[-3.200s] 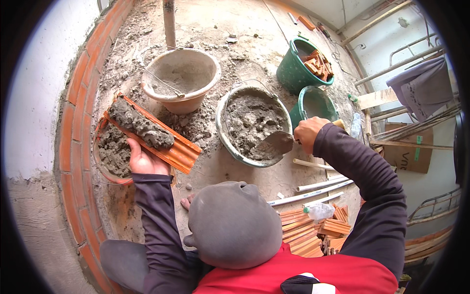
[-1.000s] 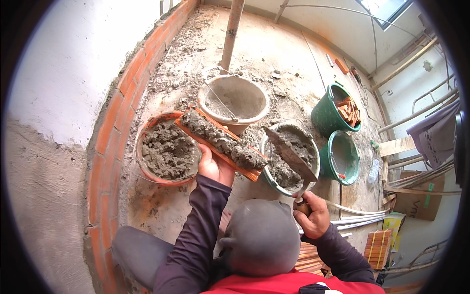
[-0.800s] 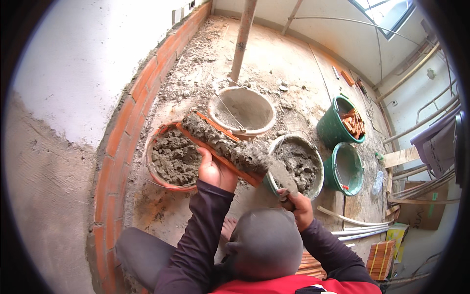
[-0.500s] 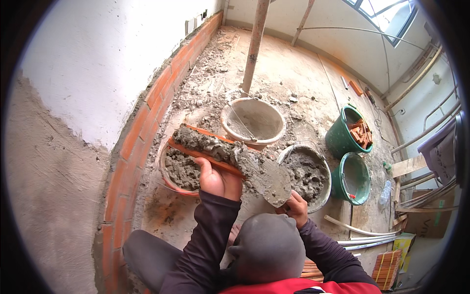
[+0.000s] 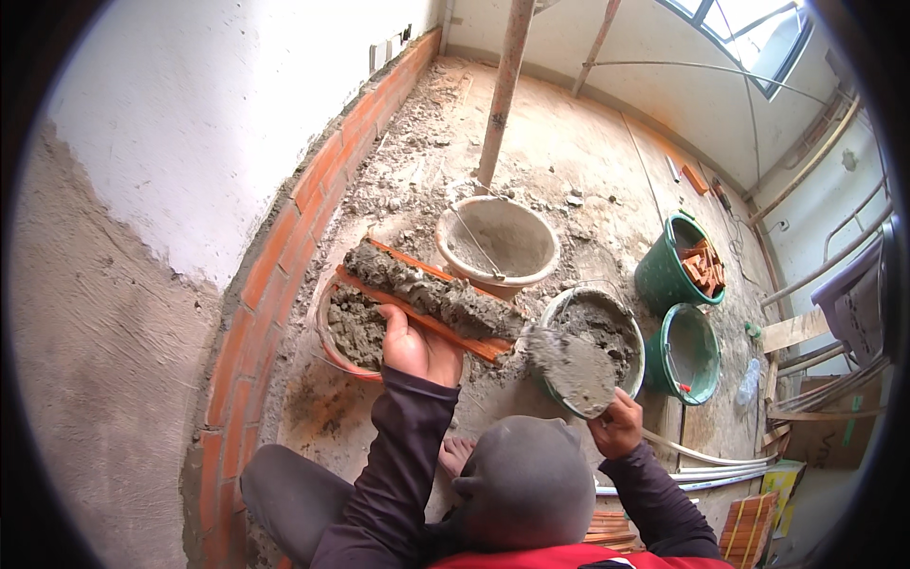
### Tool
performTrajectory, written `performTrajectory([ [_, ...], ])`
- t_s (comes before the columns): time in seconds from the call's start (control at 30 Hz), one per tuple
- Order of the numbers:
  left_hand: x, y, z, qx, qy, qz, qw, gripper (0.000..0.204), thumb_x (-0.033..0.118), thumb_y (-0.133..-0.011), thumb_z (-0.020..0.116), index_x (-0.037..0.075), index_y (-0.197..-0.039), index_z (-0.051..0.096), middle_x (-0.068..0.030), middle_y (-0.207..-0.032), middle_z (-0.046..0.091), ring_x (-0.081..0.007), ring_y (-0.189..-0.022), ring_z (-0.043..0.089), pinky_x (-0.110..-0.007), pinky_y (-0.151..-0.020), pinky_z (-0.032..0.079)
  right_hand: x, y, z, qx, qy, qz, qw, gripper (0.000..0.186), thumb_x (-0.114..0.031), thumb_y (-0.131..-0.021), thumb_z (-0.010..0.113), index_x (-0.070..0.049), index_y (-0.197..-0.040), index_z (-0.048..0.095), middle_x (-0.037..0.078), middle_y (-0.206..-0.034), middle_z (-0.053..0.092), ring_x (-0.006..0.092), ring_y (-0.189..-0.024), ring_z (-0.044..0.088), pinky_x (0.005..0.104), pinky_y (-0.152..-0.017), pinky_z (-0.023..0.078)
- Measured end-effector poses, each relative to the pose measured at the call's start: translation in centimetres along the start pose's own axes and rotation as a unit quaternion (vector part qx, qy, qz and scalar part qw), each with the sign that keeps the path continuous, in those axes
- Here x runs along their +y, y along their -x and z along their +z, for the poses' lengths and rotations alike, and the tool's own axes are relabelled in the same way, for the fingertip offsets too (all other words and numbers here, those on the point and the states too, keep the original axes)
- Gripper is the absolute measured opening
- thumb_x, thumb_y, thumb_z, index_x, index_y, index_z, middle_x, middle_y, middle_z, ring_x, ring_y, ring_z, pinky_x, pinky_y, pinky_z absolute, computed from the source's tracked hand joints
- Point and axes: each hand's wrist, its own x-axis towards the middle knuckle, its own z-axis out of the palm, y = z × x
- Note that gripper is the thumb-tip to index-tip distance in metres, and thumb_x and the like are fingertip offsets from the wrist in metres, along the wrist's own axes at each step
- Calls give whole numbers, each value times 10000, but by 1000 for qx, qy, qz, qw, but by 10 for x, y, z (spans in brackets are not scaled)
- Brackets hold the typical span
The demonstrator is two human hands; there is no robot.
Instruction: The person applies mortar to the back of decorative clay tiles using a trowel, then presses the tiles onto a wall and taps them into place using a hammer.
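Note:
My left hand (image 5: 422, 353) grips a long orange brick (image 5: 427, 319) from below, its fingers hidden under it. Grey mortar (image 5: 417, 284) lies in a thick strip along the brick's upper face. In my right hand (image 5: 617, 425) is a trowel (image 5: 574, 371), its blade smeared with mortar and slightly blurred; the handle is mostly hidden in the fist. The blade is over the near edge of a mortar bucket (image 5: 633, 313), apart from the brick's right end. Another mortar-filled bucket (image 5: 327, 343) stands partly beneath the brick's left end.
Beyond the brick stands a nearly empty pale bucket (image 5: 545, 270) beside a metal prop (image 5: 500, 104). Two green buckets (image 5: 654, 284) are at right, the farther holding brick pieces. A low brick course (image 5: 270, 261) runs along the left wall. White pipes (image 5: 711, 474) lie at lower right.
The trowel has moved right, off the brick's end and over the mortar bucket. Mortar stays on the brick, whose right end now shows. My left hand has hardly moved.

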Motion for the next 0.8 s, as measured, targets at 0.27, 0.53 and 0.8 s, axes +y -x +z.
performTrajectory([
  [0.27, 34, -1, 10, -21, -154, -43, 987, 565, 485, -1025, 267, 83, -1400, 397, -118, -1365, 501, -306, -1230, 500, -474, -1061, 391, -53, -97, -53, -254, -139, -18, 957, 248, -250, -853, 656, -7, -856, 611, 52, -605, 525, 127, -549, 517, 281, -535, 413],
  [0.53, 63, 28, 41, 60, -223, -78, 970, 505, 418, -1034, 326, 40, -1337, 464, -148, -1284, 565, -303, -1172, 551, -466, -1027, 435, -88, -200, -19, -569, -258, 34, 780, 371, -318, -1028, 425, 5, -971, 598, -32, -638, 488, 70, -580, 436, 240, -541, 378],
  [0.8, 89, 75, 12, 151, -234, -65, 958, 496, 390, -1032, 355, 30, -1361, 442, -148, -1322, 545, -293, -1209, 529, -457, -1062, 397, -87, -224, 29, -625, -59, -86, 774, 361, -264, -976, 471, -6, -738, 556, 53, -593, 493, 168, -563, 489, 352, -575, 430],
])
